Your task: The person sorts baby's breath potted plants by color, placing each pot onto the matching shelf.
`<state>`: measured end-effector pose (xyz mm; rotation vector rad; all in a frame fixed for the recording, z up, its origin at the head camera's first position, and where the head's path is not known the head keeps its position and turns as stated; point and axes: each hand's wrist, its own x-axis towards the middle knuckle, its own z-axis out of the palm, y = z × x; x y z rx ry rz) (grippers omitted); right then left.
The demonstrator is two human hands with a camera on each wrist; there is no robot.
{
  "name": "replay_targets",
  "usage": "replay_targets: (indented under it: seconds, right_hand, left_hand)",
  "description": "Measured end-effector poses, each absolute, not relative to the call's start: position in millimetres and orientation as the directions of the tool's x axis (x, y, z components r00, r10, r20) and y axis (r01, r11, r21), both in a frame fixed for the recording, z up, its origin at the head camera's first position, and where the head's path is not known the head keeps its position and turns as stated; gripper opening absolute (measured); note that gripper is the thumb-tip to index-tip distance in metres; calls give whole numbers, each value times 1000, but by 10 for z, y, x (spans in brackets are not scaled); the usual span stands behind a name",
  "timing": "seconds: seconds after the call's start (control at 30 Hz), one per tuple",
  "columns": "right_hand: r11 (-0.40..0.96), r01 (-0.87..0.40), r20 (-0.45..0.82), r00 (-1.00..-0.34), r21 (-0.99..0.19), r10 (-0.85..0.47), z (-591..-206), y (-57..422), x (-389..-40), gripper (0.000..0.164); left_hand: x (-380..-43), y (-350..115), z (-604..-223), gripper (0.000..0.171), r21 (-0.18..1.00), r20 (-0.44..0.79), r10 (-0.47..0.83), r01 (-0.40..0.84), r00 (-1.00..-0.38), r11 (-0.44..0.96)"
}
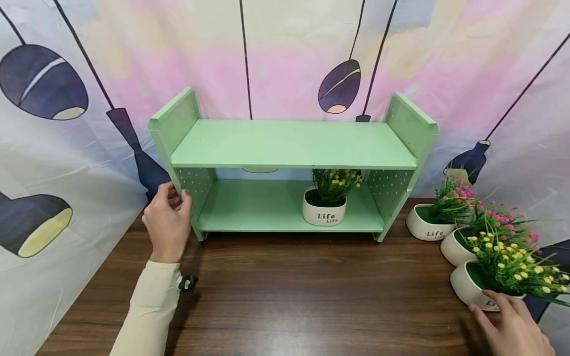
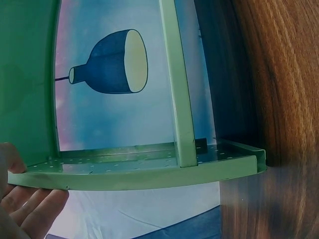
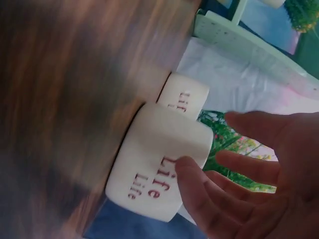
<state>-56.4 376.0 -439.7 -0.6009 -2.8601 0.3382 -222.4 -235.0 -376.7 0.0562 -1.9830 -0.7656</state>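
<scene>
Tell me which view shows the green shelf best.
The head view: it frames the green shelf from end to end, both tiers showing. The left wrist view is a close-up of the end the left hand grips; the right wrist view catches only part, upper right.

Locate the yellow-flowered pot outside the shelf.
In the head view, the yellow-flowered pot stands on the table at lower right, in front of the nearer pink-flowered pot, beside the right hand.
</scene>
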Motion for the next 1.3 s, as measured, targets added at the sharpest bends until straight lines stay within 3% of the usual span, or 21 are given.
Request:
replay_targets:
  seconds: [0.27, 0.7, 1.3]
  right_hand:
    - [903, 342, 186, -900, -258, 394, -4495, 3931, -603, 34]
    - [872, 333, 278, -854, -358, 440, -4543, 4072, -681, 17]
    - [935, 78, 415, -881, -345, 227, -4456, 3669, -655, 13]
  left_hand:
    - [-2228, -2344, -3774, 19, 535, 778, -345, 268, -525, 801]
    - [-2232, -2326, -3768, 19, 537, 776, -342, 271, -529, 799]
    - [-2224, -2333, -3761, 19, 538, 779, -348, 270, -522, 799]
